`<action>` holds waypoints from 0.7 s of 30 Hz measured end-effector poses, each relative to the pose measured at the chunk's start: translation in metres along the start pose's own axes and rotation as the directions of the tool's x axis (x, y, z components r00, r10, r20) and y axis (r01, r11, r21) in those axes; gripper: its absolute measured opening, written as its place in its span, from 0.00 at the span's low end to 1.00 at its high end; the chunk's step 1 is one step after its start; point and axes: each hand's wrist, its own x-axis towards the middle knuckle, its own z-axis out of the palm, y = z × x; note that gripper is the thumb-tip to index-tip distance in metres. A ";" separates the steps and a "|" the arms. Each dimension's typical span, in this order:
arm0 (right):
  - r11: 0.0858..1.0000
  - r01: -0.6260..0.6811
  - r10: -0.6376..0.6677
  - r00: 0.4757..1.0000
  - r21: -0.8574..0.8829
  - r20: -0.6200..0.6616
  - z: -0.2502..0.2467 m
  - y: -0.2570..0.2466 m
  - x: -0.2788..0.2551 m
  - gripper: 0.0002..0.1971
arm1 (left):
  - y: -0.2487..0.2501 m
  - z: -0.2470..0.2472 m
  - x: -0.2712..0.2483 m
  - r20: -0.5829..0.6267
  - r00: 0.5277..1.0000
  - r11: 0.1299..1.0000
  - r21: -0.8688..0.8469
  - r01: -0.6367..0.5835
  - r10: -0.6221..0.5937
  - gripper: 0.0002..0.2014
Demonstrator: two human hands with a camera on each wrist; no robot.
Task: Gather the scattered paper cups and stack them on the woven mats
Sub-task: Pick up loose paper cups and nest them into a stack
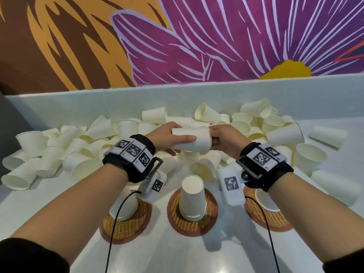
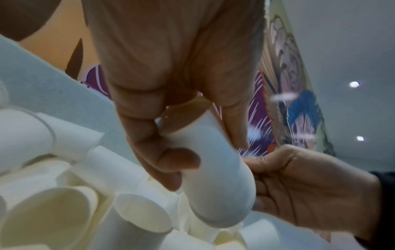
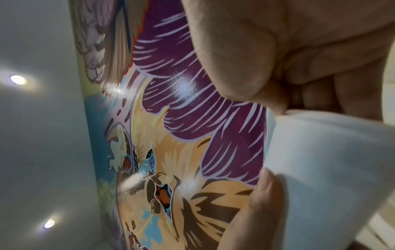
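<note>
A white paper cup (image 1: 194,141) lies sideways in the air above the pile, held between both hands. My left hand (image 1: 178,142) grips its narrow end, thumb along the front. My right hand (image 1: 213,137) holds the wide rim end with curled fingers. In the left wrist view my left hand (image 2: 213,152) wraps the cup (image 2: 220,194), and the right hand (image 2: 299,182) meets its end. The right wrist view shows the cup (image 3: 331,160) close under my right hand (image 3: 288,94). Three woven mats, left (image 1: 128,227), middle (image 1: 211,205) and right (image 1: 273,219), each carry an upside-down cup; the middle cup (image 1: 192,198) is plain to see.
Several loose paper cups (image 1: 82,146) lie heaped across the back of the white table (image 1: 197,253), from the left edge to the right. A pale low panel (image 1: 78,103) closes the table's far side, with a painted wall behind. Two black cables hang from my wrists.
</note>
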 end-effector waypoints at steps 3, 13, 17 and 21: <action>0.998 -0.032 0.030 0.999 -0.052 -0.031 -0.014 -0.007 -0.006 0.13 | 0.007 0.007 0.003 0.009 1.000 0.999 -0.048 0.020 -0.020 0.22; 0.798 -0.319 0.211 0.943 -0.511 -0.258 -0.082 0.000 -0.034 0.17 | 0.060 0.061 0.011 0.116 0.985 0.981 0.125 -0.145 0.130 0.27; 0.794 -0.381 0.244 0.914 -0.474 -0.326 -0.105 0.007 -0.050 0.16 | 0.084 0.104 0.009 0.197 0.939 0.889 0.313 -0.334 0.283 0.26; 0.801 -0.412 0.266 0.895 -0.434 -0.358 -0.116 0.016 -0.059 0.24 | 0.097 0.142 0.010 0.253 0.868 0.771 0.400 -0.496 0.427 0.28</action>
